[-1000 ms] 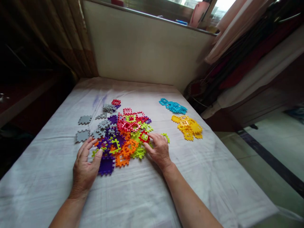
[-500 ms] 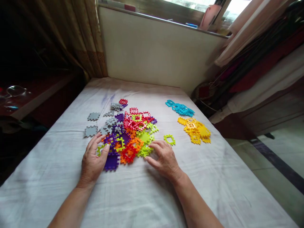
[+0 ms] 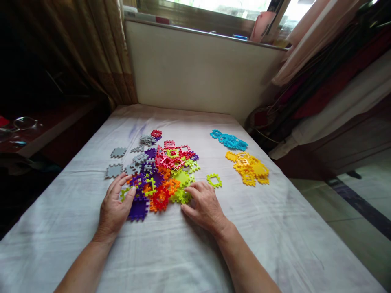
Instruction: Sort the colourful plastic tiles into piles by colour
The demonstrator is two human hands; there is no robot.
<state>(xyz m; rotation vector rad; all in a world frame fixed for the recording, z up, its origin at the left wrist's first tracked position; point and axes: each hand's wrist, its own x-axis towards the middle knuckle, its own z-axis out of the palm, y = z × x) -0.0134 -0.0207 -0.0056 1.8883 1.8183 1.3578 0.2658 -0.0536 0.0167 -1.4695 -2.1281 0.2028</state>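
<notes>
A mixed heap of toothed plastic interlocking tiles lies before me, in red, orange, purple, grey and lime green. My left hand [image 3: 114, 203] rests at its left edge, fingers spread, beside a purple square tile [image 3: 138, 209] and a purple window tile [image 3: 137, 182]. At the right edge is my right hand [image 3: 205, 203], with curved fingers apart at the lime green tiles [image 3: 182, 178]; no tile shows gripped in it. Just beyond that hand lies a lone lime green frame tile [image 3: 214, 180]. Red tiles [image 3: 169, 158] top the heap's far side.
Yellow tiles [image 3: 255, 169] and blue tiles [image 3: 231, 141] form separate groups on the right. Grey tiles [image 3: 114, 171] lie to the left. A pale sheet [image 3: 165, 252] covers the surface. Glasses [image 3: 26, 123] sit on a dark side table; clothes hang at the right.
The view has shifted slightly, so everything appears a little further left. Both hands stay at the heap's edges, the right fingers slightly nearer the lime green tiles.
</notes>
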